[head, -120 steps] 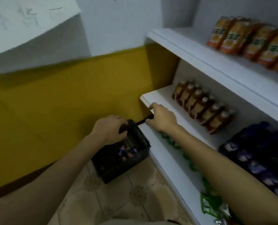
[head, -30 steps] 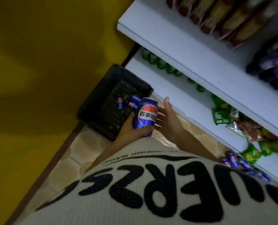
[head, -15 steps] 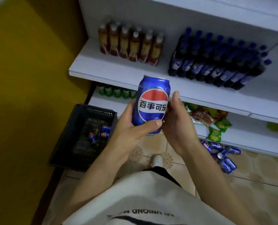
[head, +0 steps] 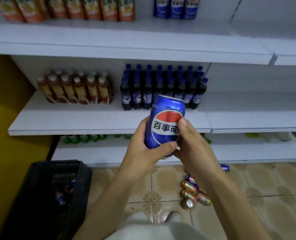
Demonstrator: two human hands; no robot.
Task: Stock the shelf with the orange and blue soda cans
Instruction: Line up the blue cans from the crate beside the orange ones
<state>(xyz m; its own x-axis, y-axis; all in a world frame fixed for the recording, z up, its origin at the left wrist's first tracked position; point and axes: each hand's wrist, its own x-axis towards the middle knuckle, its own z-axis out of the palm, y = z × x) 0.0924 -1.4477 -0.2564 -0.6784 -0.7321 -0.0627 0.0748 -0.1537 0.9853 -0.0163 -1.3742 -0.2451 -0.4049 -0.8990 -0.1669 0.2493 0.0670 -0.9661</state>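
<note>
Blue can (head: 166, 126) upright, left hand (head: 142, 149) and right hand (head: 193, 147) fingers (head: 183, 122) curled round it; open shelf (head: 91, 122) front behind.

Your can (head: 164, 125) is blue, with a red, white and blue roundel and black characters. The shelf (head: 109, 122) is white, the crate (head: 45, 196) at near left black, the left wall (head: 5, 135) yellow. The tiles (head: 273, 191) are beige with a brown flower pattern, and the floor cans (head: 187, 185) at near right are orange
</note>
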